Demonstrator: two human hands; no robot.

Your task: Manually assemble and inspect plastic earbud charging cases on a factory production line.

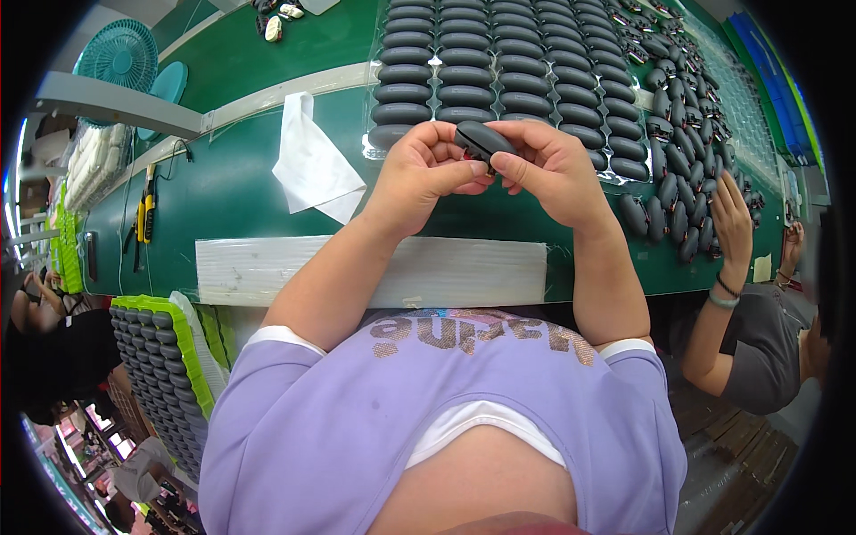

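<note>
A dark grey, oval plastic casing (482,139) is held up between my two hands above the green table. My left hand (428,168) pinches its left end, with a bit of red showing by the fingertips. The right hand (551,169) grips the other end, thumb on the near side and fingers curled behind. Just beyond my hands, a clear tray (373,147) holds rows of similar grey casings (465,76). The underside of the held casing is mostly hidden by my fingers.
Loose casings (682,192) are heaped at the right, where a co-worker's hand (733,218) reaches in. A white cloth (312,165), yellow-handled cutters (146,209) and a padded white strip (357,270) lie on the table (236,192). A green tray (192,343) of casings stands lower left.
</note>
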